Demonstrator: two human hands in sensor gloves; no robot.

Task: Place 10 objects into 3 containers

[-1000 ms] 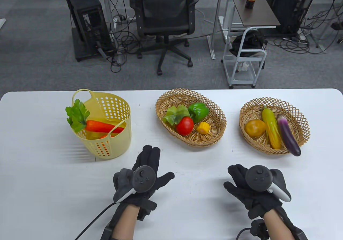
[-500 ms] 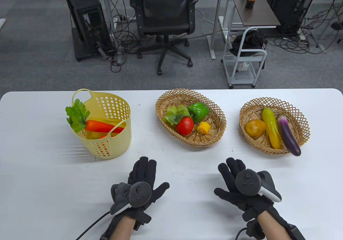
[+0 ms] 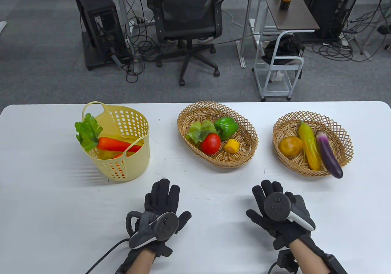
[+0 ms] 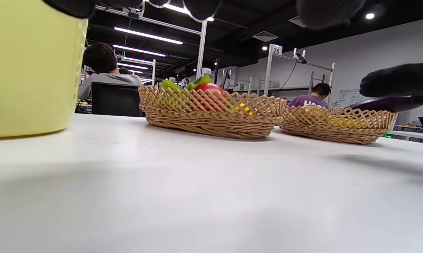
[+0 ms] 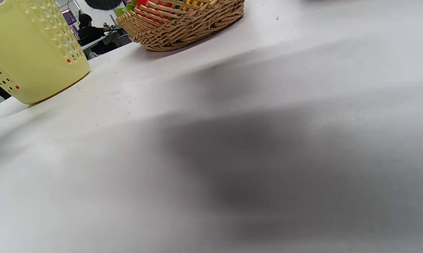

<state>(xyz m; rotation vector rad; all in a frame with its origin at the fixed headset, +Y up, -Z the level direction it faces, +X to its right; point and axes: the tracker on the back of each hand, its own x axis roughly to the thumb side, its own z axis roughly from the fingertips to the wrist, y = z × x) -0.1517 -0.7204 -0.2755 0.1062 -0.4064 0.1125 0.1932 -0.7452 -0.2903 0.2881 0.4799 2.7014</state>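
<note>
Resting flat on the table point(image 3: 45, 200), left hand point(image 3: 162, 203) and right hand point(image 3: 275, 209) show spread, empty fingers; sorting looks finished, so nothing remains to grasp.

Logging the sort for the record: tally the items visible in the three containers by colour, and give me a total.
Green: 2, lettuce, green pepper
Red: 1, tomato
Orange: 2, carrot, round orange fruit
Yellow: 2, corn piece, corn cob
Purple: 1, eggplant
Total: 8 plainly visible; the yellow plastic basket may hide more.
</note>
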